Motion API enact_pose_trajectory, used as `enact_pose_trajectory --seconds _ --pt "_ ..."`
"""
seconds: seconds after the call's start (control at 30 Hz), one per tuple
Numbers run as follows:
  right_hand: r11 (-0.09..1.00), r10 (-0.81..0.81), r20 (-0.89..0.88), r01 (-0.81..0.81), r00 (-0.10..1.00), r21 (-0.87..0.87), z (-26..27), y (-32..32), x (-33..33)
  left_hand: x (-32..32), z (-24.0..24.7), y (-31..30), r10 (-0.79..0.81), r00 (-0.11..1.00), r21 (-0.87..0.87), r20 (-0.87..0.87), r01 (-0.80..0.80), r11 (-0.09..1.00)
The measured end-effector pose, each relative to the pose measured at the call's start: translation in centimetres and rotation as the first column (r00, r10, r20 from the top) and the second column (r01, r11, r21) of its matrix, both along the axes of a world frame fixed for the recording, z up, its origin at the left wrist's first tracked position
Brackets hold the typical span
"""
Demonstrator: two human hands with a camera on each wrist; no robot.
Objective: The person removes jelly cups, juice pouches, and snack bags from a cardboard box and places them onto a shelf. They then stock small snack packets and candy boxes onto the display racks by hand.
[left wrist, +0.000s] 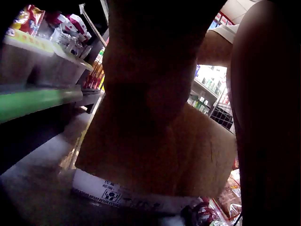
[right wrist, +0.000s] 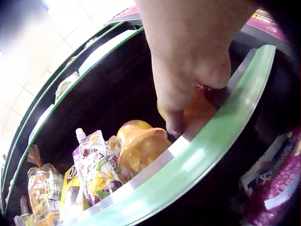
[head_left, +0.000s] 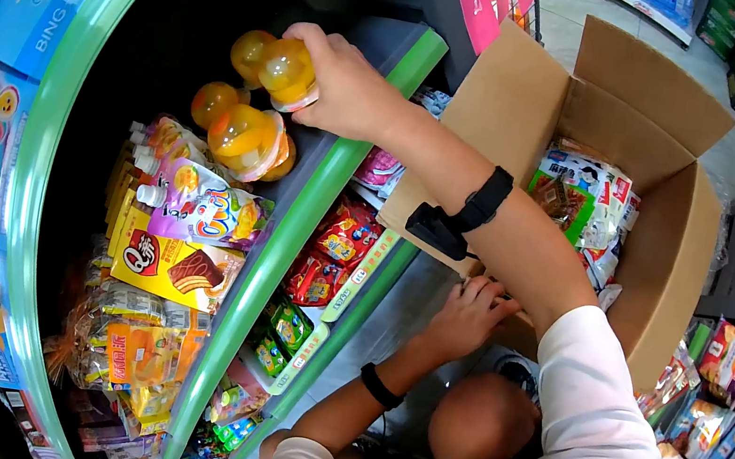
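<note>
My right hand reaches onto the shelf and grips a rounded clear jelly cup with orange filling. In the right wrist view my fingers point down around it, just behind the green shelf edge. Similar orange jelly cups stand right beside it, next to a purple spouted pouch. My left hand rests at the near side of an open cardboard box, fingers loosely bent. In the left wrist view that hand is dark, with a brown cardboard flap behind it. Inside the box lie several snack packets.
The shelf's green edge curves in front of the goods. A yellow cake box and bagged snacks stand further along it. Red packets sit on a lower shelf, and another snack rack is at right.
</note>
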State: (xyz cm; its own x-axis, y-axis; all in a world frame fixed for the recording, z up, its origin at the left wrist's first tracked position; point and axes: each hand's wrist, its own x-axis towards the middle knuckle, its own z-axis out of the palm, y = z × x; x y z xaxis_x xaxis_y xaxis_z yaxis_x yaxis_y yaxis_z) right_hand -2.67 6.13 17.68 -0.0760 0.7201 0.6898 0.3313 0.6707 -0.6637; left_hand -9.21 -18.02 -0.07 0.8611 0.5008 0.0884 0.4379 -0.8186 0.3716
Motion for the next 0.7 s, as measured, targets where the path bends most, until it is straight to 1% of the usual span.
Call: enact_pose_trajectory --seconds 0.07,0.1,0.17,0.2,0.23,0.27,0.3,0.37,0.43,0.47,0.5,0.53,0.57,0.6,0.63,0.67,0.7 --pt "0.998 -0.03 0.012 0.031 0.999 -0.063 0.1 -0.2 -0.4 0.1 0.1 0.0 0.003 1.0 0.011 -0.014 -0.003 1.0" --pt "0.997 -0.03 0.002 0.03 1.0 -0.065 0.0 -0.1 -0.3 0.1 0.3 0.1 -0.001 1.0 0.017 0.002 0.001 1.0" --pt "0.998 -0.032 0.033 0.034 0.999 -0.05 -0.3 -0.2 -0.3 -0.1 0.3 0.1 -0.006 1.0 0.019 0.012 0.006 1.0" --pt "0.998 -0.028 0.031 0.03 0.999 -0.055 -0.5 -0.1 -0.3 0.0 0.1 0.0 0.009 0.999 0.042 0.034 -0.01 0.999" --pt "1.0 -0.011 0.011 0.011 1.0 -0.02 -0.6 0.0 -0.1 0.0 -0.2 -0.2 0.022 0.998 0.062 0.058 -0.026 0.998" --pt "1.0 0.005 -0.006 -0.005 1.0 0.012 -0.9 0.0 0.1 0.0 -0.3 -0.3 0.024 0.998 0.049 0.061 -0.027 0.998" --pt "1.0 0.007 0.002 -0.007 1.0 0.004 -0.8 -0.5 0.6 0.0 -0.5 -0.2 0.019 0.998 0.044 0.06 -0.022 0.999" --pt "0.978 -0.122 -0.082 0.134 0.989 0.158 -0.9 -2.0 2.0 0.2 -0.4 -0.4 0.037 0.996 0.026 0.075 -0.039 0.999" --pt "0.943 -0.203 -0.169 0.238 0.965 0.23 -2.5 -3.6 4.2 0.0 0.2 -0.3 0.003 0.998 -0.04 0.068 -0.001 0.999" --pt "0.956 -0.263 -0.221 0.285 0.939 0.073 -2.8 -5.8 4.9 0.0 -1.0 -0.6 0.026 0.998 -0.075 0.063 -0.021 0.997" --pt "0.959 -0.198 -0.324 0.251 0.925 0.13 -6.4 -6.5 7.0 -0.2 -1.3 -0.2 -0.019 0.992 -0.116 0.121 0.033 0.993" --pt "0.965 -0.259 -0.291 0.231 0.921 -0.127 -6.9 -9.1 8.6 0.4 -2.8 0.2 -0.048 0.991 -0.138 0.127 0.065 0.988" --pt "0.943 -0.261 -0.135 0.222 0.956 -0.247 -6.4 -12.7 9.1 0.7 -5.0 -0.3 0.034 0.951 -0.16 0.308 0.016 0.987" --pt "0.909 -0.229 0.039 0.228 0.973 -0.349 -6.0 -16.2 9.9 1.3 -6.3 -0.8 0.041 0.872 -0.015 0.487 -0.039 0.999" --pt "0.857 -0.236 0.25 0.322 0.939 -0.402 -7.6 -17.8 11.5 1.2 -5.6 -0.1 -0.005 0.792 0.161 0.61 -0.118 0.98" --pt "0.828 -0.146 0.387 0.327 0.91 -0.455 -7.5 -20.0 12.0 0.3 -3.0 0.4 0.175 0.805 -0.276 0.567 -0.015 0.961" --pt "0.959 0.142 0.231 -0.075 0.962 -0.275 -18.8 -18.3 21.5 2.4 -8.0 1.5 -0.012 0.828 -0.009 0.56 0.021 1.0"
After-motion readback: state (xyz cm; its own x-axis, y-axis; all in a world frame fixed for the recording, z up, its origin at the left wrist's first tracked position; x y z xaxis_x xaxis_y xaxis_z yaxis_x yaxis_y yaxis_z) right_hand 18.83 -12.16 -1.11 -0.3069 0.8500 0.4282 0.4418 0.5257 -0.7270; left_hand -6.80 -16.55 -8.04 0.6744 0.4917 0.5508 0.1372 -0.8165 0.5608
